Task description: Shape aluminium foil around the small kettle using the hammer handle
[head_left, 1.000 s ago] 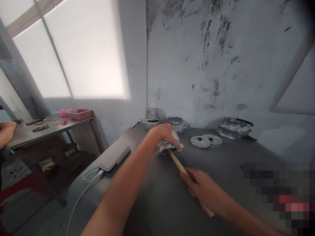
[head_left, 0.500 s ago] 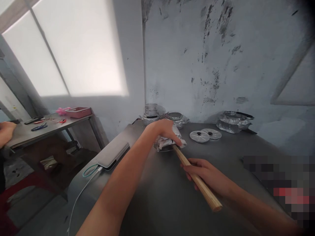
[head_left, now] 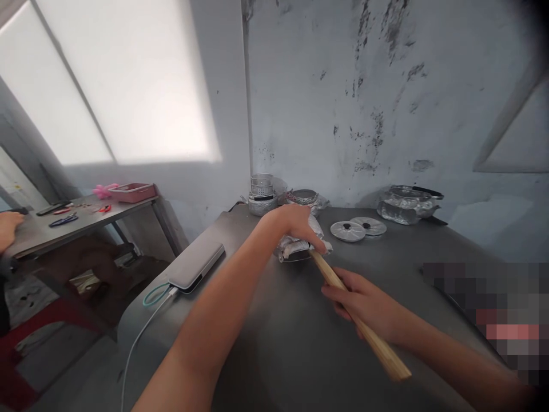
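My right hand (head_left: 358,300) is closed around a pale wooden handle (head_left: 384,352), a long stick-like piece pointing down toward me. The handle's far end meets a pan-like thing (head_left: 294,252) covered in crinkled silvery wrapping, with a dark rim showing below. Over that wrapped piece reaches my left hand (head_left: 295,220), its thumb pressed down near where the handle joins and its other fingers hidden behind. The hand grips the wrapping from above. How the handle is fixed there cannot be made out.
Two round lids (head_left: 347,230) lie to the right on the grey table (head_left: 266,355). Wrapped pots (head_left: 405,206) stand along the wall, near a steamer-like pot (head_left: 261,191). A white power bank (head_left: 197,266) with cables is at left. Another person's hand (head_left: 8,229) rests on a side table.
The wooden handle and wrapped piece have shifted slightly to the right with both my hands. The handle's near end has swung right and a little downward.
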### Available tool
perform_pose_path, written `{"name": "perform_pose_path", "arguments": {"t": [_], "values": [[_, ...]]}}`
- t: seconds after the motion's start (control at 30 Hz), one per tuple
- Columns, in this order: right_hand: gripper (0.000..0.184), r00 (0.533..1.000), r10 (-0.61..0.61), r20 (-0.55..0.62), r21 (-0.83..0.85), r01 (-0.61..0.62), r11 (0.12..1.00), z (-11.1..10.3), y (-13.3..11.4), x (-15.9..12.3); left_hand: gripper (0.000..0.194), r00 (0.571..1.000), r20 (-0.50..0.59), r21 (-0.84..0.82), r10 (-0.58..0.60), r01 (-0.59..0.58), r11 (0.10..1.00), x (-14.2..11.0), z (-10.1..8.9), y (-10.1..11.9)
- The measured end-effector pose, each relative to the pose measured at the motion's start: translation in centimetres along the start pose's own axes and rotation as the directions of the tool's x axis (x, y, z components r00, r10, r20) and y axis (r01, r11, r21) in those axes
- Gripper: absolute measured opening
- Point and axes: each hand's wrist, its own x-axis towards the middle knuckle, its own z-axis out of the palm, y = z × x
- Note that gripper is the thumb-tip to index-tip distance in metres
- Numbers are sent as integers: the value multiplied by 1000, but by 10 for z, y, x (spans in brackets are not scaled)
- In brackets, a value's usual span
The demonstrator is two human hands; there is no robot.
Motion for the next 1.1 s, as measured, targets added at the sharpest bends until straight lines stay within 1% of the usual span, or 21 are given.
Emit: {"name": "perform_pose_path", "arguments": {"t": [0.13, 0.2, 0.37, 0.47, 0.6, 0.7, 0.77, 0.87, 0.97, 1.03, 1.1], "values": [[24, 998, 50, 29, -84, -48, 995, -1, 8, 5, 126, 1000, -9, -8, 25, -26, 1000, 3, 0, -5], [29, 999, 50, 23, -96, -47, 994, -1, 10, 6, 126, 1000, -11, -12, 26, -26, 1000, 4, 0, -7], [36, 1000, -9, -23, -90, 6, 996, 2, 10, 3, 125, 1000, -10, -24, 12, -12, 1000, 6, 1, -9], [36, 996, -67, -66, -137, 57, 989, 4, 16, 3, 124, 1000, -10, -30, 21, -21, 999, 7, 2, -10], [35, 998, -70, -10, -227, 66, 972, 4, 25, 7, 124, 1000, 8, -31, 19, -19, 999, 6, 1, -10], [36, 996, -91, -4, -203, 88, 975, 5, 23, 7, 125, 1000, 13, -23, 10, -10, 1000, 5, 0, -8], [36, 996, -85, -27, -209, 78, 975, 5, 19, 5, 123, 1000, 24, -14, 5, -4, 1000, 4, -1, -8], [36, 991, -94, -99, -312, 59, 948, 2, 13, 1, 122, 1000, 31, -3, -6, 6, 1000, 2, -2, -7], [33, 984, -97, -152, -425, 24, 905, -3, 10, 0, 124, 1000, 24, -5, -1, 1, 1000, 2, -2, -7], [33, 981, -92, -170, -452, 6, 892, -6, 10, 1, 127, 1000, 11, -12, 8, -8, 1000, 3, -1, -7], [34, 975, -120, -189, -477, 15, 879, -8, 10, 1, 128, 1000, 2, -20, 17, -17, 1000, 4, -1, -7]]}}
